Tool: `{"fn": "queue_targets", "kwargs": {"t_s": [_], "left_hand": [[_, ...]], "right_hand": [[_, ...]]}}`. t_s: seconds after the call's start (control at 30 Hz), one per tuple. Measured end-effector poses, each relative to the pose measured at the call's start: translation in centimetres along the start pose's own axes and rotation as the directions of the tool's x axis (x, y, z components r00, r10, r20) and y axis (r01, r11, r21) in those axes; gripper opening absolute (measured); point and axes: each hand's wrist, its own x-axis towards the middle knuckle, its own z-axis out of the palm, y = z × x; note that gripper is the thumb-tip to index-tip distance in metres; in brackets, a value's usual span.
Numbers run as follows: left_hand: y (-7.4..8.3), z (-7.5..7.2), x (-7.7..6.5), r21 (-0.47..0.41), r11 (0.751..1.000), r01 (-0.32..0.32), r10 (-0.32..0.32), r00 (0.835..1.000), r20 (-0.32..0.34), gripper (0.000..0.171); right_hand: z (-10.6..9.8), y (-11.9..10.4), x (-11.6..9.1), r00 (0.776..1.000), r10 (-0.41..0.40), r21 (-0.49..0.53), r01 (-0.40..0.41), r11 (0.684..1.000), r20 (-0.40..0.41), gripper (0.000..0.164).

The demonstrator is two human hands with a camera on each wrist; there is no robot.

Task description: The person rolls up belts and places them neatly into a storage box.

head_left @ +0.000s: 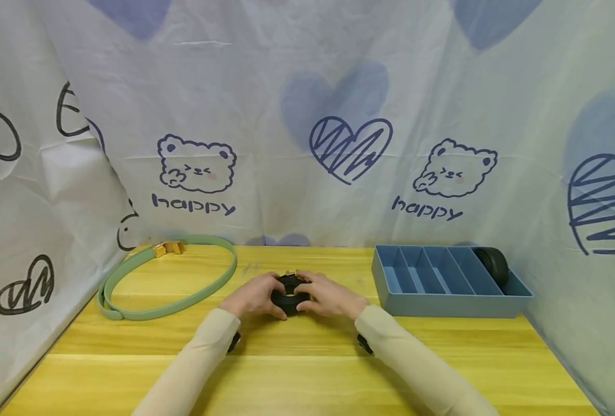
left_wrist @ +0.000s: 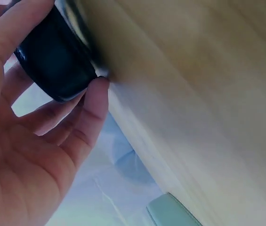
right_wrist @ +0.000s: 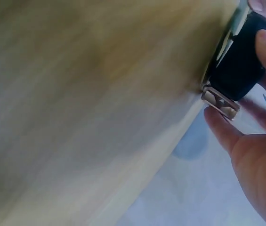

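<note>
A black belt (head_left: 289, 305) rolled into a coil is at the middle of the table, on or just above the wood. My left hand (head_left: 256, 296) holds the coil from the left, its thumb and fingers curved round the side. From the right, my right hand (head_left: 333, 296) grips the same coil. In the right wrist view the belt's metal buckle (right_wrist: 221, 102) sticks out beside the fingertips. The left wrist view shows the coil's smooth black outer strap (left_wrist: 57, 56) between thumb and fingers.
At the left lies a light green belt (head_left: 182, 306) in a loose open loop, with a gold buckle (head_left: 169, 248). A blue-grey divided box (head_left: 453, 306) stands at the right. Its rightmost compartment holds a black coil (head_left: 495, 266). A printed cloth (head_left: 276, 190) hangs behind the table.
</note>
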Motion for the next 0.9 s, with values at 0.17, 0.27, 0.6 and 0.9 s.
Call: {"fn": "queue_targets", "kwargs": {"t_s": [0.17, 0.27, 0.6, 0.9], "left_hand": [[0.2, -0.4, 0.0, -0.088, 0.996, 0.013, -0.014, 1.0, -0.008, 0.047], [0.1, -0.4, 0.0, -0.128, 0.992, 0.017, -0.017, 1.0, 0.003, 0.049], [0.2, -0.8, -0.1, -0.369, 0.928, -0.055, 0.061, 0.998, 0.004, 0.041], [3.5, -1.0, 1.7, -0.435, 0.893, -0.119, 0.078, 0.991, -0.11, 0.043]], "right_hand": [[-0.3, 0.0, -0.4, 0.999, -0.026, -0.044, 0.024, 0.999, -0.036, 0.05], [-0.5, 0.1, -0.6, 0.998, -0.037, -0.071, 0.033, 0.997, -0.057, 0.053], [-1.1, 1.0, -2.2, 0.977, -0.092, -0.152, 0.063, 0.986, -0.194, 0.04], [-2.9, 2.7, -4.8, 0.913, -0.039, -0.032, 0.028, 0.999, -0.407, 0.038]]}}
